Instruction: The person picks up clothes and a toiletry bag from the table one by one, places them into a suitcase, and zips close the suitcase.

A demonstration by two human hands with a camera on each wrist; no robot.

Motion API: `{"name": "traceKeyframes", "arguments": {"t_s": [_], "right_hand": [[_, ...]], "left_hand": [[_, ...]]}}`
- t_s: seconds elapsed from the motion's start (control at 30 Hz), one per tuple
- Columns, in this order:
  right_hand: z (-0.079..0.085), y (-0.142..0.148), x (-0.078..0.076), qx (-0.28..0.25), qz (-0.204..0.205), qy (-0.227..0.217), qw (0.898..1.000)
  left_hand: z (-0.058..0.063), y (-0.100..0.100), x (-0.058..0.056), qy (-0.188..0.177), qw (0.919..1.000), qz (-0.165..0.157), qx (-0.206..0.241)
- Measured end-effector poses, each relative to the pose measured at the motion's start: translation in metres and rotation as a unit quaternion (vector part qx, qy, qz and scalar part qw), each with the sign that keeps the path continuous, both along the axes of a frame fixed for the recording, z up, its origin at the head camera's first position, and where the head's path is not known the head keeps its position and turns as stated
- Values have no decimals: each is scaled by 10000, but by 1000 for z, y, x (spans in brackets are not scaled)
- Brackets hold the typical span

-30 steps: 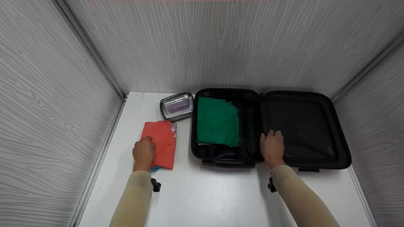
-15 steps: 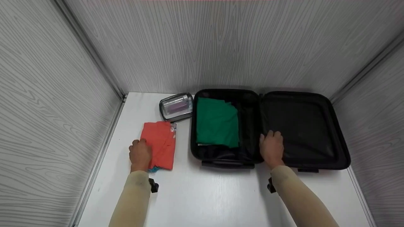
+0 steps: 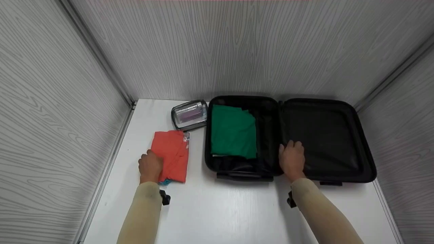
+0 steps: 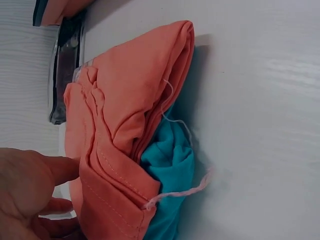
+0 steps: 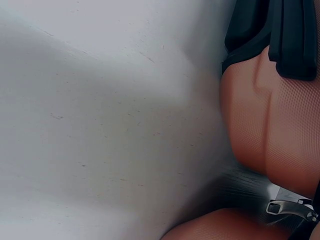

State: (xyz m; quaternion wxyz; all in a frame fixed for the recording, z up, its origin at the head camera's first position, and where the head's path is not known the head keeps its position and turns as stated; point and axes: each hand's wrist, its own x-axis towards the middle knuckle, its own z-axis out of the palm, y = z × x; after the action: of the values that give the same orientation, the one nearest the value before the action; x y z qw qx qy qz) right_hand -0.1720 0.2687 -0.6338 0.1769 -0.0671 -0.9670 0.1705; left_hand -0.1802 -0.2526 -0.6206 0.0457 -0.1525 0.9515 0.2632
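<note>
My left hand [image 3: 150,166] is at the left edge of a folded coral-red garment [image 3: 172,152] on the white table. In the left wrist view the thumb [image 4: 62,170] touches its folded side, while other fingers lie against the edge below. A teal cloth [image 4: 172,165] sticks out underneath, and pale drawstrings hang from the stack. My right hand [image 3: 292,159] rests on the open suitcase [image 3: 329,135], by the inner rim of the right half. A folded green garment [image 3: 234,132] lies in the left half. The right wrist view shows mostly the suitcase's orange outer shell [image 5: 270,120].
A clear pouch [image 3: 190,115] with black edging, holding bottles, stands behind the coral garment against the suitcase. Grey wood-grain walls [image 3: 217,51] enclose the back and sides. A metal zipper pull [image 5: 287,207] shows between the suitcase halves.
My left hand has slid left from on top of the coral garment to its left edge. The garment stays where it was, and my right hand has kept its place.
</note>
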Motion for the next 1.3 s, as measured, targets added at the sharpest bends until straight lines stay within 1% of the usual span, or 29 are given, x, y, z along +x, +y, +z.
{"name": "traceKeyframes", "arguments": {"t_s": [0.1, 0.27, 0.5, 0.63, 0.87, 1.03, 1.3], "right_hand": [[1, 0, 0, -99, -36, -121, 9999], [2, 0, 1, -259, -83, -319, 9991], [1, -1, 0, -299, -63, -294, 9991], [0, 0, 0, -264, -85, -276, 9992], [1, -1, 0, -238, -97, -370, 9990], [1, -2, 0, -296, -87, -425, 9986], [1, -2, 0, -302, -115, -380, 9988]], "left_hand": [[4, 1, 0, -101, 9999, 63, 58], [12, 4, -1, -336, 9988, 195, 286], [23, 9, -4, -622, 9966, 291, 463], [29, 14, -6, -667, 9952, 292, 654], [34, 24, -5, -564, 9949, 78, 838], [38, 31, -5, -733, 9916, 47, 1068], [53, 41, -4, -726, 9944, -93, 763]]}}
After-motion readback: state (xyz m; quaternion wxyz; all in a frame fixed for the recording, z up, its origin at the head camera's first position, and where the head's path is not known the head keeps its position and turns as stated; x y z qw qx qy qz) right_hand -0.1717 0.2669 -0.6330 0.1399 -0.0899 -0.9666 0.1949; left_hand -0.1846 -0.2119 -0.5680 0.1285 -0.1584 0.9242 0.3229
